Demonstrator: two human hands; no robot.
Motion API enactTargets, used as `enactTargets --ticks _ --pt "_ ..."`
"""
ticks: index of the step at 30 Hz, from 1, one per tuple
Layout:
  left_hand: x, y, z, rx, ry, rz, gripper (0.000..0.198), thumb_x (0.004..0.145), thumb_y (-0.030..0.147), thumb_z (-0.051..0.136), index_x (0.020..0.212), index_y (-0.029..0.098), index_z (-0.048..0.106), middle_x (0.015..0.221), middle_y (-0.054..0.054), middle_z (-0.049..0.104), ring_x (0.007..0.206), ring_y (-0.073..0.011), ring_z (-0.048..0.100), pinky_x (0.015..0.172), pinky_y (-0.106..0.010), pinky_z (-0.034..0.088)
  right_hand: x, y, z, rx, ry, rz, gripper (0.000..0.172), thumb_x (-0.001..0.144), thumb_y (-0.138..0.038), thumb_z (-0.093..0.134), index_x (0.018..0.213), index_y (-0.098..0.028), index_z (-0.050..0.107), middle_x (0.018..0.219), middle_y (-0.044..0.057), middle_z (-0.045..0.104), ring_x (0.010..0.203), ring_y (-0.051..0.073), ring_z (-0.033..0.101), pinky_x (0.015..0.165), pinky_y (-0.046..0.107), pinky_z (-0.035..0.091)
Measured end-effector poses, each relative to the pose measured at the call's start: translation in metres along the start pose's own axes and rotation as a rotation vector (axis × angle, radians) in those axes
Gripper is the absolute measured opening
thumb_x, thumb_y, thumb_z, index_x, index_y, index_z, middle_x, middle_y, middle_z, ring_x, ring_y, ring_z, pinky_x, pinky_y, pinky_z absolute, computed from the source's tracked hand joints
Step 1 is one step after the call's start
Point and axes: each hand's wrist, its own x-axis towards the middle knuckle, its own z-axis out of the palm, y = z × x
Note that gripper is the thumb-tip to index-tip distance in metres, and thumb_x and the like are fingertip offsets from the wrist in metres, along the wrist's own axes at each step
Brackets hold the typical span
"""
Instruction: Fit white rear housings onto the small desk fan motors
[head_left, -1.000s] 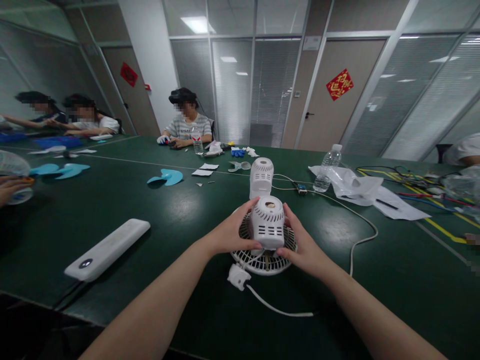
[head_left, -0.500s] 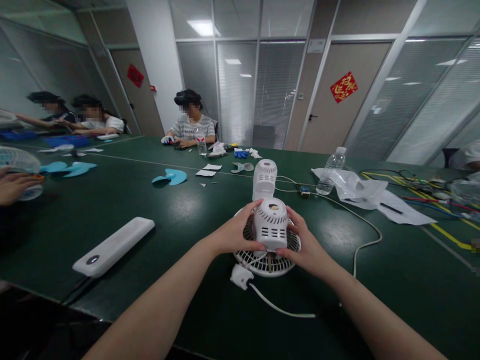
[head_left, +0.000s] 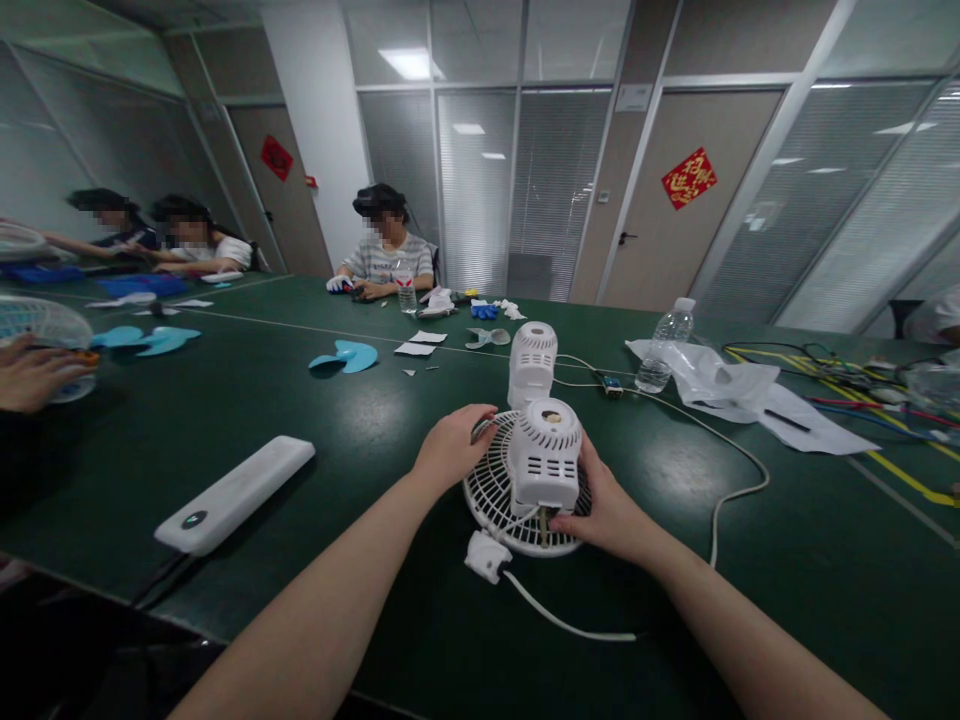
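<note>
A white fan motor housing (head_left: 545,455) stands on a round white fan grille (head_left: 491,492) that lies flat on the green table (head_left: 300,420). My left hand (head_left: 450,447) curls over the grille's left rim, fingers closed on the wire edge. My right hand (head_left: 607,505) wraps the housing's lower right side, thumb near its base. A white cord (head_left: 555,620) with a small white switch box (head_left: 484,555) runs out from under the grille towards me.
A second white housing (head_left: 531,362) stands just behind. A white power bank (head_left: 236,492) lies left. A blue fan blade (head_left: 345,356), water bottle (head_left: 664,345), plastic bag (head_left: 709,378) and cables (head_left: 847,385) lie further off. Other people sit at the far side; another person's hand (head_left: 34,370) holds a fan at left.
My left hand has left the motor housing and slid out to the grille's left rim. My right hand has dropped lower on the housing. The view has shifted slightly.
</note>
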Motion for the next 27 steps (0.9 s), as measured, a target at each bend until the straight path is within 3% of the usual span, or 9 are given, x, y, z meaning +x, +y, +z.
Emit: enactTargets --ticks 6,12,18,22,27 --pt "-0.001 -0.006 0.004 0.059 -0.031 -0.056 0.033 0.090 0.037 0.049 0.119 0.023 0.057 0.121 -0.004 0.061 0.105 -0.0226 0.059 0.094 -0.037 0.047 0.000 -0.005 0.001 -0.034 0.026 0.036 0.126 0.062 -0.035 0.081 0.149 -0.029 -0.010 0.155 0.011 0.017 0.142 0.032 0.018 0.115 0.055 0.014" --pt "0.005 -0.034 0.007 0.012 0.039 -0.182 0.033 0.091 0.033 0.047 0.120 0.022 0.057 0.118 -0.006 0.063 0.104 -0.0204 0.060 0.095 -0.033 0.046 0.001 -0.014 -0.004 -0.024 0.038 0.028 0.122 0.061 -0.028 0.080 0.150 -0.026 -0.004 0.151 0.011 0.028 0.139 0.030 0.027 0.115 0.051 0.018" --pt "0.006 -0.056 0.004 0.000 0.060 -0.293 0.028 0.090 0.029 0.046 0.113 0.022 0.061 0.094 -0.004 0.070 0.086 -0.0181 0.065 0.080 -0.030 0.050 -0.004 -0.029 -0.013 -0.018 0.023 0.021 0.119 0.061 -0.021 0.077 0.150 -0.026 -0.002 0.145 0.011 0.039 0.132 0.030 0.039 0.112 0.050 0.027" --pt "0.005 -0.058 0.004 -0.036 0.022 -0.332 0.029 0.092 0.033 0.043 0.111 0.023 0.062 0.067 0.000 0.065 0.064 -0.0161 0.063 0.064 -0.026 0.048 -0.030 -0.025 -0.034 -0.082 0.047 0.093 0.111 0.062 -0.024 0.075 0.149 -0.022 0.006 0.135 0.012 0.050 0.123 0.031 0.050 0.108 0.049 0.034" --pt "0.006 -0.059 0.005 -0.096 -0.033 -0.362 0.033 0.094 0.036 0.038 0.113 0.023 0.061 0.061 0.002 0.064 0.060 -0.0149 0.061 0.060 -0.024 0.045 -0.094 0.006 -0.082 -0.264 0.115 0.305 0.101 0.064 -0.043 0.072 0.144 -0.017 0.017 0.124 0.017 0.057 0.112 0.036 0.058 0.098 0.050 0.046"
